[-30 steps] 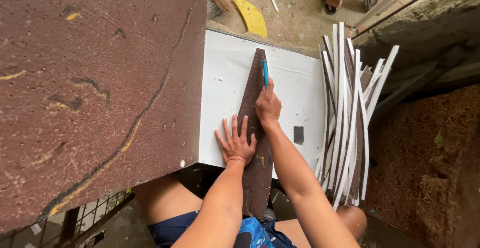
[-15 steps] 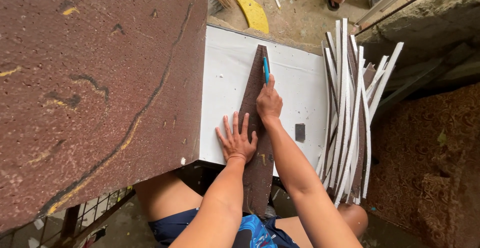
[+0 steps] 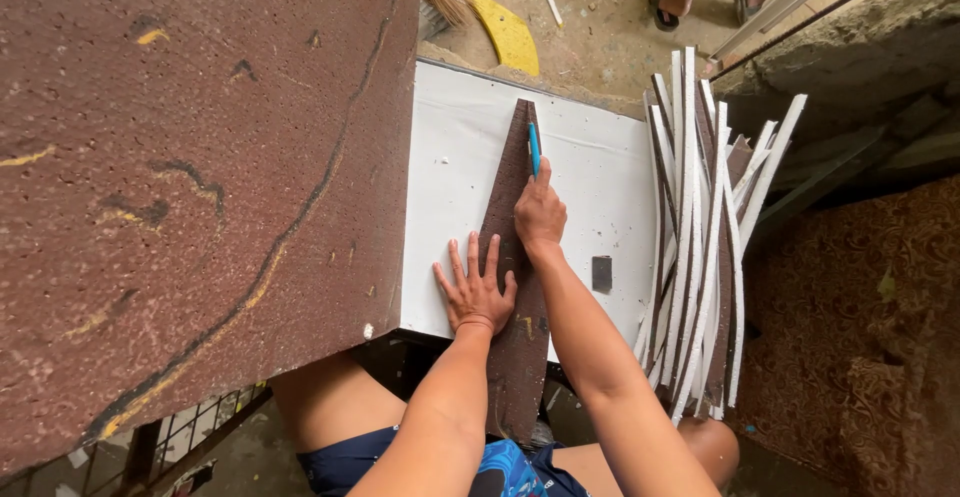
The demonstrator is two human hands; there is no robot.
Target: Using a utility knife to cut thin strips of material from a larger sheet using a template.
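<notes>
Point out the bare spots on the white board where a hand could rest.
Free: white board between the big maroon sheet and the tapered maroon strip; also right of the strip, above the small dark block. Crowded: the right edge under the stacked strips, and around the left hand and right hand.

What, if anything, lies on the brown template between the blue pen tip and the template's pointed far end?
Nothing visible does. The right hand holds the blue pen along the right edge of the brown template, and the edge beyond runs bare to the point. The left hand presses flat nearer the person.
</notes>
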